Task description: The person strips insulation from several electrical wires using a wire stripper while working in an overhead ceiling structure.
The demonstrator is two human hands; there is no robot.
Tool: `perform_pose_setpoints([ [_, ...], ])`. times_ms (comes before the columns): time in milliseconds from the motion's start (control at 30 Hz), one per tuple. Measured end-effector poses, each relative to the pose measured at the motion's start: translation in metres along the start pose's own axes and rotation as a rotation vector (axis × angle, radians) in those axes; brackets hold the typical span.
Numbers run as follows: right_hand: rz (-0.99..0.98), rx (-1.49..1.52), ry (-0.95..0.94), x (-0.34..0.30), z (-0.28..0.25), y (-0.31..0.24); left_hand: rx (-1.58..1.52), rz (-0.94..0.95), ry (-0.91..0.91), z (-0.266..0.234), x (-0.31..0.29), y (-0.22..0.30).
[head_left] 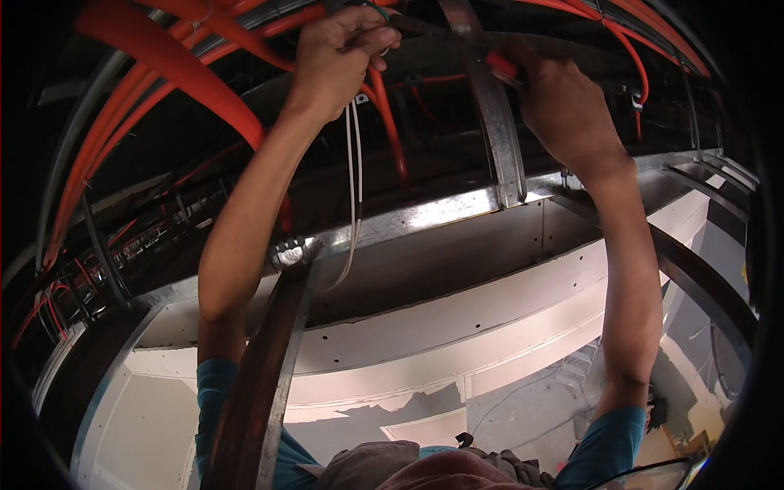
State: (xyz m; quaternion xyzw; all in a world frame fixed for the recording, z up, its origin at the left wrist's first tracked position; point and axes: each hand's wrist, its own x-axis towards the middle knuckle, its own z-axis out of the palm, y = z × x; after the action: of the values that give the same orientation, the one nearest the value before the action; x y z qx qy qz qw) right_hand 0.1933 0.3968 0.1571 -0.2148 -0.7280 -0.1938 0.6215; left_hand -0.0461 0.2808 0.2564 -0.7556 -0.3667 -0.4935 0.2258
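Note:
My left hand point(341, 59) is raised at the top, thumb and fingers pinched around thin electrical wires. A green wire point(377, 10) loops at its fingertips. Below that hand, white wires point(353, 163) hang down past a metal channel. To the right, my right hand point(565, 102) is closed on the red handle of what look like pliers point(501, 64). Their dark front end points left toward my left fingertips, partly behind a metal strut. Shadow hides the exact contact between tool and wire.
Orange conduits point(188, 69) bend across the upper left. A vertical metal strut point(500, 131) stands between my hands. Below runs a shiny metal channel point(433, 219), with a dark metal beam point(260, 376) beside my left arm. White boards point(425, 327) and a floor lie lower.

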Motion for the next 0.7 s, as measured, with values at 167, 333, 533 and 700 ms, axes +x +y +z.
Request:
perform_pose_setpoints([
  [167, 0.055, 0.152, -0.093, -0.003, -0.006, -0.011, -0.061, 0.020, 0.022, 0.003, -0.003, 0.003],
  [333, 0.003, -0.088, -0.024, -0.005, 0.001, -0.001, -0.078, 0.004, 0.029, 0.009, -0.003, 0.010],
  [533, 0.022, 0.063, 0.011, -0.001, 0.004, -0.003, -0.042, -0.029, 0.013, 0.003, -0.004, 0.007],
  [700, -0.029, -0.010, 0.070, 0.000, 0.004, 0.001, -0.037, -0.056, 0.024, 0.004, -0.001, 0.006],
])
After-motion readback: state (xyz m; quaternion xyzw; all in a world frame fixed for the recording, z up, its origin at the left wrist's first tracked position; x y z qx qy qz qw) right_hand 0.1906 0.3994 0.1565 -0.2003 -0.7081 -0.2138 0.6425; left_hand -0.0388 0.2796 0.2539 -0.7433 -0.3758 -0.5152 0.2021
